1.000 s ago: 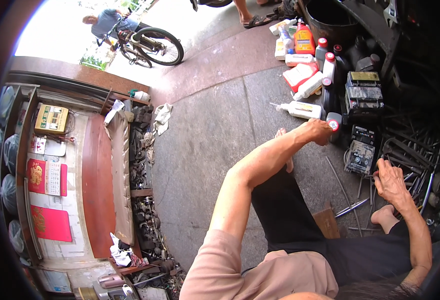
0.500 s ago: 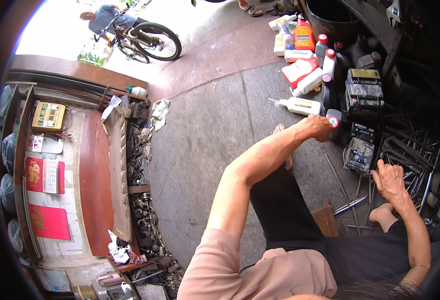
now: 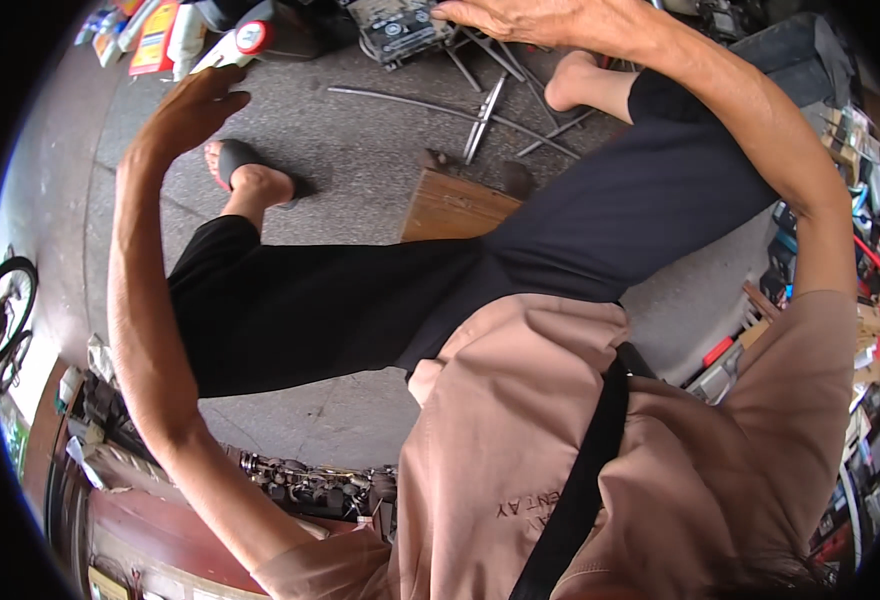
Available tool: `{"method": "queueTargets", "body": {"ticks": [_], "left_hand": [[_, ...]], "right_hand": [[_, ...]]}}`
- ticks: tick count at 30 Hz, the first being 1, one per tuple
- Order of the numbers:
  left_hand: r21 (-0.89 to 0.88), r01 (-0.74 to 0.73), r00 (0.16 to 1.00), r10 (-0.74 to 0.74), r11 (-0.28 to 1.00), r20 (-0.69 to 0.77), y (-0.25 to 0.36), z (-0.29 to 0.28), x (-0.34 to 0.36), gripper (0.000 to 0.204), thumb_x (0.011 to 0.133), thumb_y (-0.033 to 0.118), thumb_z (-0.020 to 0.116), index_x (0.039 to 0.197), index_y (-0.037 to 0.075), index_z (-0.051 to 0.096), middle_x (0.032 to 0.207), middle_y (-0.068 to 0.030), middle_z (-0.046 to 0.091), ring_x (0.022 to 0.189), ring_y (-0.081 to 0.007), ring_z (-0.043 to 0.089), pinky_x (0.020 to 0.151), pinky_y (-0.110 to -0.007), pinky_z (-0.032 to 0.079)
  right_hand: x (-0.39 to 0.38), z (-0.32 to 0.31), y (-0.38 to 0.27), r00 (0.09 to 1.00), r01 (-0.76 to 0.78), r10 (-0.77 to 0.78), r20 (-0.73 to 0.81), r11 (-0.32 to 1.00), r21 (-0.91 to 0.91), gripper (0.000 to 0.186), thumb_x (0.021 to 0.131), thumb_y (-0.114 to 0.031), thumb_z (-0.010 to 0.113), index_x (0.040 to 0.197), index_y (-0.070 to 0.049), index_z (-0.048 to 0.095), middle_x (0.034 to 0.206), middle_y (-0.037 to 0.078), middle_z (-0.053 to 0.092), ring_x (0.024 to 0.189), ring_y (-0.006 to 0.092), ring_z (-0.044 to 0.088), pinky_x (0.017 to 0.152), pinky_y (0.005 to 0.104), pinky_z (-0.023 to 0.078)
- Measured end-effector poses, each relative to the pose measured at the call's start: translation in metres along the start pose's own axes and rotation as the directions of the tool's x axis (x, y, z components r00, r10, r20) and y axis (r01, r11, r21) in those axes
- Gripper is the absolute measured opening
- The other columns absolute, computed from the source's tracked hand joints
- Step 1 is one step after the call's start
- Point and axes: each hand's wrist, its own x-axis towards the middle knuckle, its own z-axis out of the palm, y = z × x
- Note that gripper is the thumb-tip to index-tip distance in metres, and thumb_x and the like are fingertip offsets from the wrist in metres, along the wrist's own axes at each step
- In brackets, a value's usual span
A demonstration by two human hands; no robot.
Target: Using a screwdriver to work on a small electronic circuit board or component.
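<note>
My left hand (image 3: 188,105) is at the upper left, thumb and fingers apart, with nothing visible between them. Just beyond its fingertips lies a white bottle (image 3: 218,52) beside a round red cap (image 3: 251,37); I cannot tell whether they touch. At the top edge, my right hand (image 3: 505,18) stretches its fingers toward a grimy black battery (image 3: 397,32). Part of that hand is cut off by the frame. Several thin metal rods (image 3: 482,122) lie crossed on the floor below the battery.
A wooden board or low stool (image 3: 452,207) sits between my legs. Other bottles, one red and yellow (image 3: 154,38), crowd the upper left. Greasy metal parts (image 3: 320,485) line the floor behind my left side. Assorted packages (image 3: 875,190) clutter the right, and a bicycle (image 3: 10,310) shows far left.
The view has tilted down and turned, so the bottles and battery now sit at the top edge. My left hand, earlier at a red-capped bottle, now shows thumb and fingers apart.
</note>
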Motion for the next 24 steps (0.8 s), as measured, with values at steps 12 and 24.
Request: {"method": "queueTargets", "body": {"ticks": [12,24], "left_hand": [[-0.016,0.068,0.997,-0.067,0.998,0.032,0.001,0.009,0.004,0.037,0.087,0.026,0.055,0.115,0.002,0.056,0.105,-0.0182,0.061,0.093,-0.0281,0.061,0.080,-0.036,0.047],[0.008,0.072,0.993,-0.072,0.997,0.088,-0.002,0.008,0.007,0.039,0.087,0.025,0.054,0.117,0.001,0.054,0.103,-0.0196,0.062,0.092,-0.0283,0.062,0.081,-0.037,0.047]], "right_hand": [[0.020,0.115,0.015,0.819,-0.224,0.315,0.480,0.945,-0.238,0.036,0.084,-0.018,0.036,0.110,-0.006,0.057,0.107,0.008,0.056,0.099,0.0212,0.054,0.082,0.0321,0.041],[-0.032,-0.071,-0.021,0.913,0.288,-0.246,-0.325,0.954,0.087,0.028,0.083,-0.020,0.047,0.101,0.000,0.053,0.078,0.013,0.054,0.077,0.0270,0.056,0.067,0.0397,0.041]]}}
